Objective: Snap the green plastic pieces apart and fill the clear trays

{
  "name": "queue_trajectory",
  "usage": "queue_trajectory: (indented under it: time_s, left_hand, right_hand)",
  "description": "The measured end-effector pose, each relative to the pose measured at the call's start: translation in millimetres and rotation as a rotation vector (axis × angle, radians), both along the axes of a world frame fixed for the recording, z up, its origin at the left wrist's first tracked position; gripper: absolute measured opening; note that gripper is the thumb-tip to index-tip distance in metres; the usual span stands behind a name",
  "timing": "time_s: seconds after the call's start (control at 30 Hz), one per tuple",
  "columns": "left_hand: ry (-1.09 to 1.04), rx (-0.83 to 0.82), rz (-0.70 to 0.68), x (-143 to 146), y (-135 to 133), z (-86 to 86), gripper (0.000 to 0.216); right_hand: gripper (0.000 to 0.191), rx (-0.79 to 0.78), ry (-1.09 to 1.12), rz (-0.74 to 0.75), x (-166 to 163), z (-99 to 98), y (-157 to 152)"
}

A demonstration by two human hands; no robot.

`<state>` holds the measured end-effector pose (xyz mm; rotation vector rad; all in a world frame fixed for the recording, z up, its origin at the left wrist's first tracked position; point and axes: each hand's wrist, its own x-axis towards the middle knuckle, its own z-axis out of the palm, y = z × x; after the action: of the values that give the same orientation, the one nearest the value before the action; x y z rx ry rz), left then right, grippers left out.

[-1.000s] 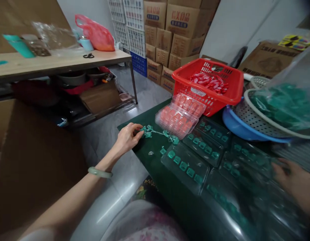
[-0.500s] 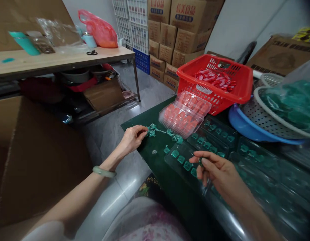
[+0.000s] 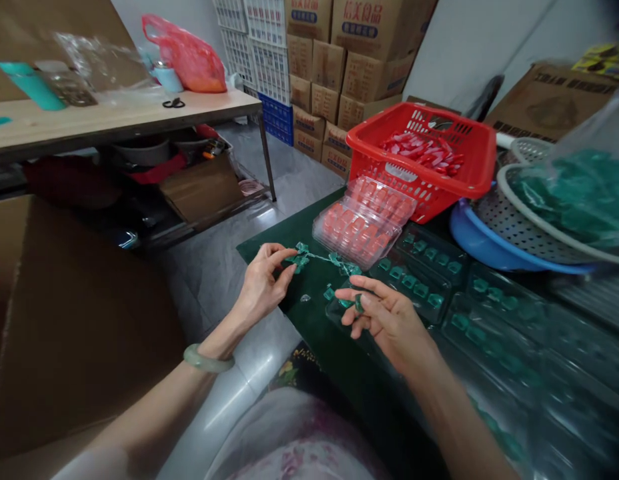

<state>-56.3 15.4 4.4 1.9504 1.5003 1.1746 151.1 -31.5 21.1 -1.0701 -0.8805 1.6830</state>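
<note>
My left hand (image 3: pixel 267 280), wearing a pale green bangle (image 3: pixel 207 360), is at the table's left edge. Its thumb and index finger are apart, close beside a cluster of shiny green pieces (image 3: pixel 300 259). From this cluster a thin clear strand (image 3: pixel 319 257) runs right to more green pieces (image 3: pixel 347 267). My right hand (image 3: pixel 387 323) hovers over the near end of a clear tray. Its thumb presses a small dark green piece (image 3: pixel 358 303) against a finger, while the other fingers are loosely spread. One loose green piece (image 3: pixel 329 292) and a small clear scrap (image 3: pixel 305 298) lie between the hands.
Clear trays (image 3: pixel 412 283) with rows of green pieces cover the table's right side. Behind stand a clear pack of red pieces (image 3: pixel 357 230), a red basket (image 3: pixel 377 170) and a blue basin (image 3: pixel 472 233). Left are a cardboard box (image 3: pixel 84 320) and another table (image 3: pixel 114 113).
My right hand has moved left and slightly up, nearer the left hand, keeping the small green piece. The left thumb and index finger have spread apart. The view has shifted slightly.
</note>
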Motion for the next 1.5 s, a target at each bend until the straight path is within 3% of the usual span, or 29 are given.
queue_trajectory:
  time_s: [0.07,0.2,0.33,0.5,0.63,0.7,0.8,0.93,1.03,1.2,1.4,1.5]
  left_hand:
    - [-0.054,0.056,-0.091,13.4,-12.0,7.4,0.02]
    - [-0.106,-0.003,-0.354,44.2,-31.7,16.1,0.018]
    - [-0.148,-0.116,-0.331,56.8,-32.0,12.7,0.017]
    - [-0.369,-0.352,-0.354,53.9,-26.0,10.5,0.014]
    - [-0.458,-0.32,-0.253,57.8,-26.9,9.3,0.011]
    - [-0.433,-0.271,-0.266,61.0,-28.8,10.4,0.01]
    - [-0.378,-0.257,-0.326,63.4,-31.1,14.6,0.011]
    - [-0.403,-0.345,-0.41,63.3,-31.9,18.2,0.017]
    - [-0.397,-0.346,-0.415,64.2,-33.5,17.0,0.017]
    - [-0.35,-0.302,-0.426,68.2,-38.5,17.4,0.016]
    - [-0.27,-0.412,-0.62,67.9,-37.0,28.3,0.012]
    - [-0.22,-0.467,-0.671,69.6,-34.8,30.0,0.011]
  right_hand:
    - [0.035,-0.02,0.016,-0.025,-5.3,-2.7,1.4]
    - [0.042,0.015,-0.104,-0.068,-11.7,-8.1,3.1]
    - [0.047,0.071,-0.272,-0.116,-11.7,-6.9,1.1]
    - [0.045,0.132,-0.312,-0.067,-4.0,-4.8,-9.0]
    - [0.03,0.35,-0.645,-0.243,-2.3,-8.5,-18.5]
    - [0.019,0.437,-0.757,-0.272,-4.2,-9.9,-21.4]
    - [0.011,0.462,-0.753,-0.268,-5.4,-10.8,-22.9]
    - [0.012,0.364,-0.601,-0.288,-0.5,-12.0,-23.2]
    - [0.013,0.302,-0.525,-0.256,3.6,-14.3,-23.7]
    - [0.011,0.322,-0.647,-0.139,8.9,-15.9,-23.3]
    - [0.016,0.151,-0.407,0.152,30.9,-5.5,-21.0]
    - [0.017,0.151,-0.443,0.187,37.2,-4.0,-24.2]
